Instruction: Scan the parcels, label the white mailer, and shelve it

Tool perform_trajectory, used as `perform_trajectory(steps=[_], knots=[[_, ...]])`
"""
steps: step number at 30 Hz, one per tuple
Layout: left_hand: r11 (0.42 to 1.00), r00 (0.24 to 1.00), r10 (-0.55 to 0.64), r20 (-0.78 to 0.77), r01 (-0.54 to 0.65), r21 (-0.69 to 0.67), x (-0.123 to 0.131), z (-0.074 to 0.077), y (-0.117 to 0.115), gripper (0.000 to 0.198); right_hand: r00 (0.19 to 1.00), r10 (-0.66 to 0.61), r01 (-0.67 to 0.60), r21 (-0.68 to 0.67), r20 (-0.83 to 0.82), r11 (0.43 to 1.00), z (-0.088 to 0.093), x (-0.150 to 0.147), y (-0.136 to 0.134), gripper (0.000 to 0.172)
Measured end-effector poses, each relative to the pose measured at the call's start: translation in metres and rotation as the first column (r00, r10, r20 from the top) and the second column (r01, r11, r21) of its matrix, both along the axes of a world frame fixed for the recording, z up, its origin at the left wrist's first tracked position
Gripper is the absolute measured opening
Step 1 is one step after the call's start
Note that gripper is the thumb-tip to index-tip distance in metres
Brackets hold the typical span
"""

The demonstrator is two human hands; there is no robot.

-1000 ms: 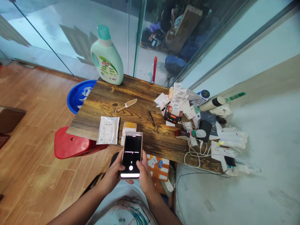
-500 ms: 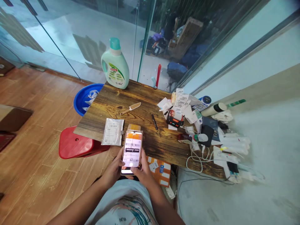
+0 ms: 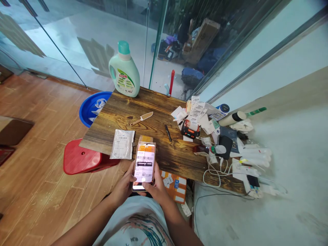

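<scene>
A smartphone (image 3: 144,167) is held upright between my two hands, its lit screen showing a barcode label under an orange strip. My left hand (image 3: 127,181) grips its left side, with the thumb at the lower screen edge. On the other side my right hand (image 3: 155,186) is closed round the phone, thumb over the bottom of the screen. Behind the phone, a small brown parcel (image 3: 146,139) lies at the table's near edge, mostly hidden. Left of it rests a white plastic mailer (image 3: 122,144) with a printed label.
On the wooden table (image 3: 153,102) lie a knife (image 3: 142,118) and a black pen (image 3: 168,133). A detergent bottle (image 3: 125,73) stands at the far edge. A label printer (image 3: 190,128), papers and cables (image 3: 217,176) crowd the right. Beside the table are a red stool (image 3: 77,157) and blue bin (image 3: 84,109).
The view has shifted very slightly, so the table and its things sit a little further left. Both hands keep the same hold on the smartphone.
</scene>
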State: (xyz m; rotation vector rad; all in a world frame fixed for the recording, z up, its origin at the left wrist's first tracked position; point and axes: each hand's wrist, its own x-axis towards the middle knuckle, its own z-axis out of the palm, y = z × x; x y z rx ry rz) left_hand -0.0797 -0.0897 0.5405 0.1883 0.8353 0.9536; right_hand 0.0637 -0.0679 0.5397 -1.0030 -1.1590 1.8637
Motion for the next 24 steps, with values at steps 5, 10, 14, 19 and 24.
perform_trajectory(steps=[5, 10, 14, 19, 24], knots=[[0.999, 0.999, 0.029, 0.032, -0.030, 0.044, 0.001, -0.005, -0.002, 0.084, 0.999, 0.015, -0.017, -0.061, -0.047, 0.998, 0.004, 0.002, -0.001, 0.093], [1.000, 1.000, -0.002, 0.013, 0.002, 0.021, 0.001, 0.002, 0.000, 0.088, 0.994, 0.035, -0.046, -0.098, -0.108, 0.994, 0.003, 0.009, -0.002, 0.092], [0.999, 0.999, -0.037, -0.003, 0.037, 0.016, 0.002, 0.010, 0.003, 0.092, 0.994, 0.031, -0.048, -0.160, -0.109, 0.986, 0.000, 0.014, -0.002, 0.088], [1.000, 1.000, -0.023, 0.003, 0.022, 0.020, 0.003, 0.009, 0.003, 0.092, 0.998, 0.006, -0.019, -0.186, -0.069, 0.982, 0.001, 0.015, -0.002, 0.089], [0.998, 0.999, -0.030, 0.041, 0.028, 0.052, 0.005, 0.007, 0.004, 0.089, 0.992, -0.010, -0.016, -0.207, -0.124, 0.978, 0.003, 0.014, -0.002, 0.091]])
